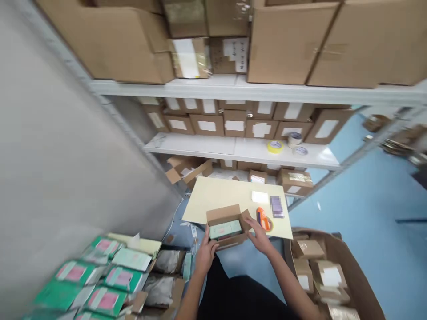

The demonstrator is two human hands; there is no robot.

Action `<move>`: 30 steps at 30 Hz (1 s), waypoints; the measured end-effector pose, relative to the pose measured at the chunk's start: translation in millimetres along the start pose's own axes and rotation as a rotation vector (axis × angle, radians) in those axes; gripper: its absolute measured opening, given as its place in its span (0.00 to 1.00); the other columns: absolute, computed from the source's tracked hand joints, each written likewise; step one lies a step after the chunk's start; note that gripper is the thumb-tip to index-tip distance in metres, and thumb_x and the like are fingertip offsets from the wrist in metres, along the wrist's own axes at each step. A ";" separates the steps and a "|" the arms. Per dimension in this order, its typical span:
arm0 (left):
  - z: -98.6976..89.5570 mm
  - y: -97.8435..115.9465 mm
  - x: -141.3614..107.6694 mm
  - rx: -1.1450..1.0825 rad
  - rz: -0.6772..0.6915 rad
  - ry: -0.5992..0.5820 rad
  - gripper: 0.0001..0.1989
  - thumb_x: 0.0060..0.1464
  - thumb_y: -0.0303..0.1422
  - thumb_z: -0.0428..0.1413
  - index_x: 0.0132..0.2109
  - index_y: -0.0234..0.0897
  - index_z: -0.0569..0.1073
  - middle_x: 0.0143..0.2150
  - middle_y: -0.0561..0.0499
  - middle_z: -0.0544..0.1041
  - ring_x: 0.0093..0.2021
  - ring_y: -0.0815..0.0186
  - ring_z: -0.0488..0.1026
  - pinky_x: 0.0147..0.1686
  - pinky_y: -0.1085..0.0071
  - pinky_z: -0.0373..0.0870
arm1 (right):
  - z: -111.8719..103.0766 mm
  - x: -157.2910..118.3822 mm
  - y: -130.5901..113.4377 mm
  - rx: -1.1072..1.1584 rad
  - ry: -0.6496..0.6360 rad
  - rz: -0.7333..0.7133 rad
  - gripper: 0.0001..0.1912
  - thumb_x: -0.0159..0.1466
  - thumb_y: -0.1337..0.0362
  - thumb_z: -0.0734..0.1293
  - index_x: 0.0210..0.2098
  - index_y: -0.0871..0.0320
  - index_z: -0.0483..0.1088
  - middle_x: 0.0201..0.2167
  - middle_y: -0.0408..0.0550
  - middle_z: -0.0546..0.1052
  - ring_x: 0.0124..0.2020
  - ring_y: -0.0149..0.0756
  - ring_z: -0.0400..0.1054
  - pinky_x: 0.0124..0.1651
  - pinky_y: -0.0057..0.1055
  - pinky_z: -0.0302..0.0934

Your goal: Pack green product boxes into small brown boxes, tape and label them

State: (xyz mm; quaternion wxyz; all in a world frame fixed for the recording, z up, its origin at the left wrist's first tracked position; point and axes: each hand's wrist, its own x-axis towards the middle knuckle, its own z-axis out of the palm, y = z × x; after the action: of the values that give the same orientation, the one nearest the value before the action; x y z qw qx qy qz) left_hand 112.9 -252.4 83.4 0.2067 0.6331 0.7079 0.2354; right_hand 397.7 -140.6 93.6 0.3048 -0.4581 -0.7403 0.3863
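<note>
An open cardboard box sits at the near edge of a cream tabletop, its flaps raised. Inside it lies a pale green carton, with something reddish partly visible beneath. My left hand grips the box's left near corner, thumb near the rim and fingers around the front. At the other end, my right hand holds the right side by its flap, fingers against the cardboard. Just right of that hand, an orange tape dispenser lies on the table.
Beyond the dispenser are a blurred purple item and white paper on the cream tabletop. Shelves with boxes and tape rolls rise behind. Green packages lie lower left; a large carton of packed boxes stands right.
</note>
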 end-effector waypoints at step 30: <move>-71.5 -76.3 -529.1 -0.196 -0.827 0.687 0.15 0.67 0.36 0.52 0.38 0.40 0.82 0.79 0.46 0.52 0.52 0.56 0.80 0.51 0.63 0.74 | 357.2 -186.2 -291.3 -0.021 -0.793 -0.669 0.26 0.71 0.56 0.64 0.67 0.52 0.67 0.73 0.54 0.63 0.73 0.48 0.57 0.73 0.51 0.54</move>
State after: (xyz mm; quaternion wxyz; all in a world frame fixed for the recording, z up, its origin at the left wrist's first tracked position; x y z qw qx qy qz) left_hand 69.6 -789.9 92.7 0.0970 0.1665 0.8993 0.3925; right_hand 54.6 -497.3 139.1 0.1029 -0.0177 -0.9088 0.4040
